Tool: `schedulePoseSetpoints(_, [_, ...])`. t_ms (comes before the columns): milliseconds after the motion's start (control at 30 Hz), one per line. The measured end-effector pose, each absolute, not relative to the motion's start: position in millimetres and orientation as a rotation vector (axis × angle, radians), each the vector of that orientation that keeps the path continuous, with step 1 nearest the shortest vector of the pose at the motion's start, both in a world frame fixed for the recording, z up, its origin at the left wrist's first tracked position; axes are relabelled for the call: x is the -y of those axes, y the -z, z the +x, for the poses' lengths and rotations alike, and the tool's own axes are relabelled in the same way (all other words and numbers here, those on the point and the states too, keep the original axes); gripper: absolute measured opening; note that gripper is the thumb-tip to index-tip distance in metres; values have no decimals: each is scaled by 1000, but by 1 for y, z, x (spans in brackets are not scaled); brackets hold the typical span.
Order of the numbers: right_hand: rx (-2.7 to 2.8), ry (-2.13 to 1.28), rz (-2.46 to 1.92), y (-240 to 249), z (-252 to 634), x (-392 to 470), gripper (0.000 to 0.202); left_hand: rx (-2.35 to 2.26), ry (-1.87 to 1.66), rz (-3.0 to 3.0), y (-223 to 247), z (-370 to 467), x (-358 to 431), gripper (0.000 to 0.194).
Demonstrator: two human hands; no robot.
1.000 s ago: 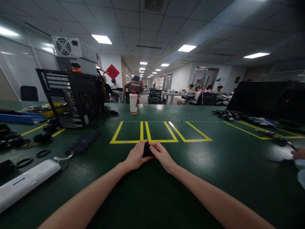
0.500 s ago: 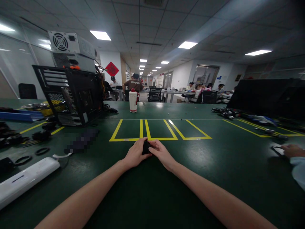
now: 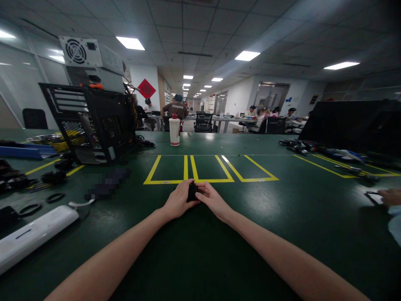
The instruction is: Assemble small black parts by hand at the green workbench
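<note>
Between my two hands is a small black object (image 3: 192, 192), low over the green table (image 3: 200, 255); its kind I cannot make out. My left hand (image 3: 179, 197) wraps round its left side, with the thumb along the near edge. From the right, my right hand (image 3: 213, 200) pinches it with thumb and fingers. Much of the object is hidden by the fingers. Just beyond my hands, yellow tape (image 3: 213, 181) marks out several boxes on the table top.
At the left stand an open black computer case (image 3: 94, 121) topped by power supplies (image 3: 90, 54), and a white power strip (image 3: 37, 234). A white cup (image 3: 174, 133) is ahead. At the right are cables (image 3: 297, 146), a black panel (image 3: 347, 125) and another person's hand (image 3: 390, 196).
Both my hands keep their hold on the black object with almost no movement. The other person's hand at the right edge has shifted slightly right. My view has tilted a little.
</note>
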State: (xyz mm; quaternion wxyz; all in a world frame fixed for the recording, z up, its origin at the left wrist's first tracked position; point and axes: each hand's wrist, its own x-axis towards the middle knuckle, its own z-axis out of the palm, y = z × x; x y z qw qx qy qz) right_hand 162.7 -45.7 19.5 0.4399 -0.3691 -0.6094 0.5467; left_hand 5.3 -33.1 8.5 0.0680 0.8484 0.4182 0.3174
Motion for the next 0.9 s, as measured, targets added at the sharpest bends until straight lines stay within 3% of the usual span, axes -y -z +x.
schedulePoseSetpoints(900, [1545, -1301, -986, -16, 164, 41, 27, -1233, -952, 2585, -9, 5, 35, 59])
